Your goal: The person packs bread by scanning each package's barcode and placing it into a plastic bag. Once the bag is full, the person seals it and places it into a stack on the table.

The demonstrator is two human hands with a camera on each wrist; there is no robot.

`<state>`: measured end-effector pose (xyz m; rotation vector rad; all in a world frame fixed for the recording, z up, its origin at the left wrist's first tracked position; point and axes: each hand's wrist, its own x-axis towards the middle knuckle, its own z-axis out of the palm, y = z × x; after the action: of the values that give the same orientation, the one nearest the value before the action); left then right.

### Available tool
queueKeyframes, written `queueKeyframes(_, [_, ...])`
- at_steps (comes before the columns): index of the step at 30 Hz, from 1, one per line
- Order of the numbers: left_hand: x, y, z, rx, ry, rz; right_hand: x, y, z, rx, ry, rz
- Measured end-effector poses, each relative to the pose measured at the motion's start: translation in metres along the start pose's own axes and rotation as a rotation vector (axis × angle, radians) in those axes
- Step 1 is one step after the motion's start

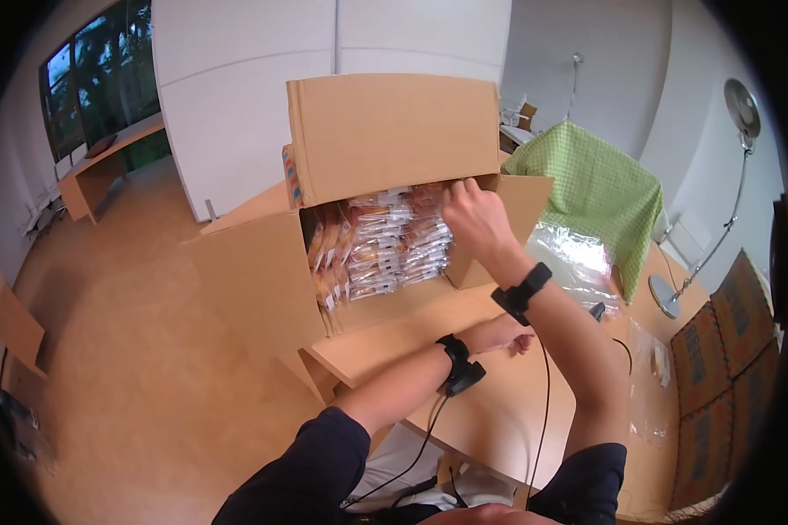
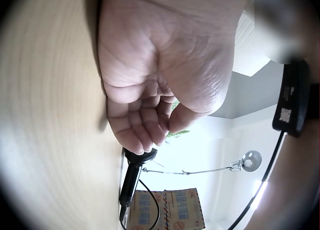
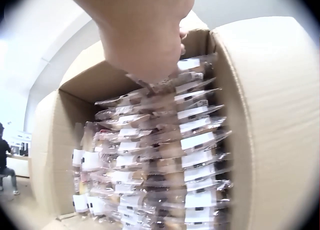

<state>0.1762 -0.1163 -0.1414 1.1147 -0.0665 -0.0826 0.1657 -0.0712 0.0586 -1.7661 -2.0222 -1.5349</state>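
A cardboard box (image 1: 394,127) lies with its opening toward me, flaps spread. Inside are stacked clear plastic packets (image 1: 376,254) with white labels and orange-brown contents, filling columns nearly to the top. My right hand (image 1: 480,219) reaches into the upper right of the opening, fingers curled at the edge of a top packet (image 3: 145,85); the fingertips are mostly hidden. In the right wrist view the hand hangs over the upper packets. My left hand (image 1: 503,335) rests on its side on the table, fingers loosely curled and holding nothing, as the left wrist view shows.
A black handheld device (image 2: 131,177) with a cable stands beyond my left hand. Clear plastic bags (image 1: 573,258) lie right of the box, by a green checked cloth (image 1: 595,179). Further right are a desk lamp (image 1: 665,296) and printed cardboard cartons (image 1: 718,376).
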Motion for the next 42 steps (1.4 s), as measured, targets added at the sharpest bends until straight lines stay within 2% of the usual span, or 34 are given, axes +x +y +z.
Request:
queueKeyframes(2, [-0.004,0.003,-0.001,0.08,-0.03,0.048,0.008,-0.015,0.001,-0.072,-0.191,0.103])
queueKeyframes(4, [-0.005,-0.001,-0.001,0.12,-0.044,0.07,0.016,-0.018,-0.007,-0.07,-0.192,0.091])
queueKeyframes(7, [-0.003,0.005,0.001,0.145,-0.079,0.005,0.028,-0.014,-0.001,0.123,-0.337,0.166])
queueKeyframes(11, [0.0,0.003,0.004,0.026,0.023,-0.014,0.032,-0.012,0.019,0.258,-0.287,0.217])
queueKeyframes(13, [-0.002,0.002,0.006,0.006,0.062,-0.029,0.024,-0.013,0.002,0.249,-0.26,0.241])
queueKeyframes(15, [-0.009,0.007,0.012,0.162,0.099,0.066,0.004,-0.018,-0.029,0.289,-0.199,0.295])
queueKeyframes(17, [-0.022,0.015,0.02,0.293,0.096,0.163,-0.041,-0.031,-0.039,0.191,-0.054,0.272])
queueKeyframes(18, [-0.028,0.02,0.023,0.34,0.075,0.209,-0.068,-0.033,-0.053,0.166,-0.101,0.302])
queueKeyframes(20, [-0.036,0.027,0.027,0.406,0.017,0.3,-0.121,-0.032,-0.093,0.265,-0.255,0.245])
queueKeyframes(22, [-0.036,0.03,0.026,0.464,-0.054,0.413,-0.186,-0.021,-0.121,0.275,-0.413,0.367])
queueKeyframes(24, [-0.005,0.011,-0.004,0.075,-0.033,-0.063,-0.243,0.004,-0.159,0.311,-0.583,0.568])
queueKeyframes(25, [-0.002,0.009,-0.005,0.075,-0.038,-0.06,-0.271,0.019,-0.176,0.267,-0.772,0.691])
queueKeyframes(26, [-0.001,0.009,-0.005,0.075,-0.034,-0.053,-0.305,0.029,-0.189,0.204,-0.75,0.862])
queueKeyframes(28, [-0.001,0.008,-0.001,0.058,-0.03,-0.06,-0.36,0.053,-0.226,0.028,-1.042,1.101])
queueKeyframes(31, [-0.001,0.008,-0.001,0.049,-0.001,-0.046,-0.445,0.068,-0.268,-0.064,-1.361,1.176])
queueKeyframes(32, [-0.002,0.008,-0.001,0.056,0.002,-0.047,-0.459,0.068,-0.275,-0.072,-1.368,1.178])
queueKeyframes(34, [-0.002,0.009,-0.001,0.05,-0.008,-0.05,-0.484,0.062,-0.286,0.053,-1.269,1.236])
queueKeyframes(35, [-0.002,0.01,-0.002,0.049,-0.005,-0.052,-0.515,0.06,-0.282,0.103,-1.109,1.162])
queueKeyframes(38, [-0.004,0.01,-0.001,0.058,0.011,-0.047,-0.526,0.053,-0.265,0.131,-1.022,1.086])
queueKeyframes(39, [-0.005,0.01,-0.001,0.069,0.018,-0.042,-0.53,0.049,-0.26,0.113,-0.923,1.095])
queueKeyframes(42, [-0.007,0.011,0.001,0.083,0.023,-0.034,-0.534,0.052,-0.247,0.121,-0.833,1.089])
